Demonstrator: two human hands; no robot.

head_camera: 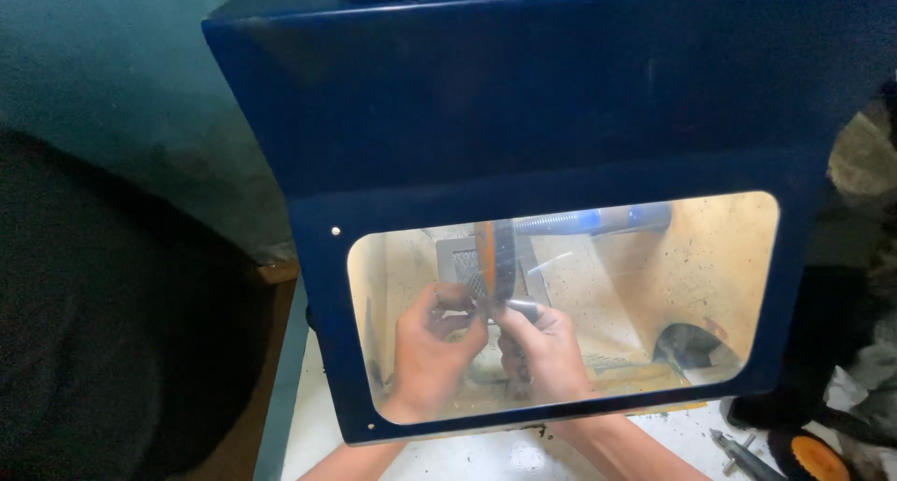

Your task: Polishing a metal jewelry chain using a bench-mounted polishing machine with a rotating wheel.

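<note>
Both my hands reach up into a blue cabinet [523, 98] and show through its clear window [729, 257]. My left hand [430, 350] has its fingers curled around the lower end of an orange and dark handled tool [493, 252] that stands upright. Close beside it, my right hand [547, 350] grips a small grey metal part [521, 305] at the tool's base. The two hands nearly touch. Behind them lies a grey metal grate [460, 255].
A blue and silver hose or nozzle [598, 221] lies across the back of the tan inside wall. A round dark port [696, 345] opens at the lower right. Outside, an orange and black tool [808, 453] and a screwdriver [743, 458] lie on the white bench.
</note>
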